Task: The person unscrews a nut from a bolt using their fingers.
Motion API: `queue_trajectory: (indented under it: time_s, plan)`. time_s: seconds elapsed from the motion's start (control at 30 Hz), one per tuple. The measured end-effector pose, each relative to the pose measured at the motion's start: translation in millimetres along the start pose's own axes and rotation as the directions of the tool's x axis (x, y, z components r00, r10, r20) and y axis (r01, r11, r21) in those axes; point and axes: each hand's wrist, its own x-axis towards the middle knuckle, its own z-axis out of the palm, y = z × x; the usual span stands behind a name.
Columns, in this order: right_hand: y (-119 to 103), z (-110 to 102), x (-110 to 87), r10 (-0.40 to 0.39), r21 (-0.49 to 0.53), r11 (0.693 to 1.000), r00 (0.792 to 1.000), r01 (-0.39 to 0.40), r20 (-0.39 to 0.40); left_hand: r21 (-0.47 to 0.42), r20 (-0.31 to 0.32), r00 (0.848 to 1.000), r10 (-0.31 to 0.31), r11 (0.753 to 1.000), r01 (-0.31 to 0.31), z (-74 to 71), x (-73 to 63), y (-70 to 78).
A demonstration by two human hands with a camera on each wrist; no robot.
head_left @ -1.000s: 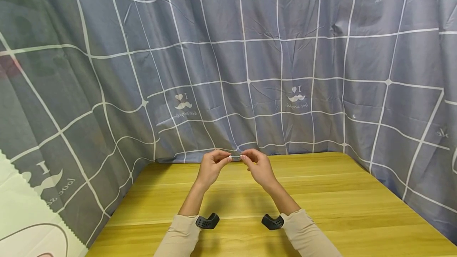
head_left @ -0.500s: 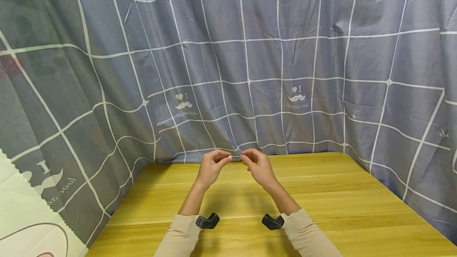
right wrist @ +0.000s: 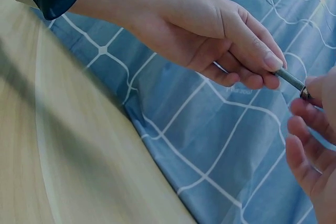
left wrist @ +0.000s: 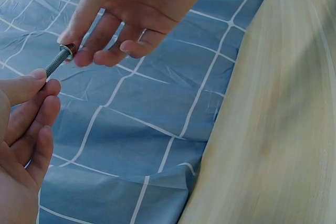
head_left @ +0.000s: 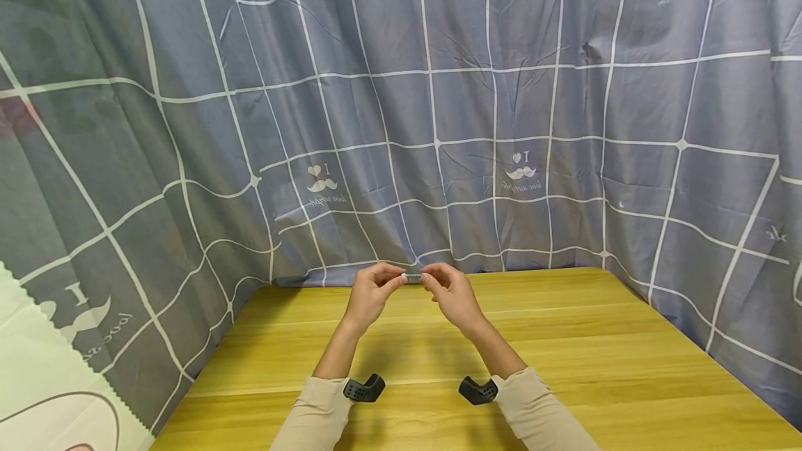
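A thin threaded metal bolt (left wrist: 56, 62) is held up level between both hands, over the table's far edge in the head view. My left hand (head_left: 368, 296) pinches one end between thumb and index finger, and that end is hidden in the grip. At the other end my right hand (head_left: 456, 298) pinches a shiny metal nut (right wrist: 304, 93) with thumb and fingertips. Bare thread shows between the two grips. The left hand's other fingers (left wrist: 38, 140) are loosely bent below the bolt and touch nothing.
The wooden table (head_left: 564, 353) lies beneath the forearms. A grey-blue curtain (head_left: 464, 110) with white grid lines hangs behind it and along both sides. Black wrist straps (head_left: 365, 389) sit over the beige sleeves. A pale cloth (head_left: 50, 360) hangs at the lower left.
The fingers of my right hand have shifted very slightly at the nut. My left hand and the bolt stay in the same place.
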Motion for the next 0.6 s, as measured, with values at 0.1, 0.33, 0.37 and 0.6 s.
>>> queue_trajectory:
  time_s: [0.1, 0.33, 0.37, 0.6]
  plan:
    - [0, 0, -0.4, -0.018, 0.006, 1.000, 1.000, 0.018, -0.004, -0.003, 0.002, 1.000, 0.005, 1.000, -0.005, -0.3, -0.2, -0.5]
    - [0, 0, 0.1, -0.001, 0.006, 1.000, 1.000, 0.001, 0.019, -0.003, 0.007, 1.000, 0.013, 1.000, -0.013, -0.2, -0.1, -1.0]
    - [4, 1, 1.4, 0.011, 0.000, 1.000, 1.000, -0.011, 0.019, -0.003, 0.007, 1.000, 0.014, 1.000, -0.014, -0.2, 0.0, -0.9]
    - [37, 5, 10.2, 0.024, 0.029, 0.999, 1.000, -0.023, -0.014, -0.002, 0.005, 1.000, 0.014, 1.000, -0.014, 0.3, 0.2, -0.6]
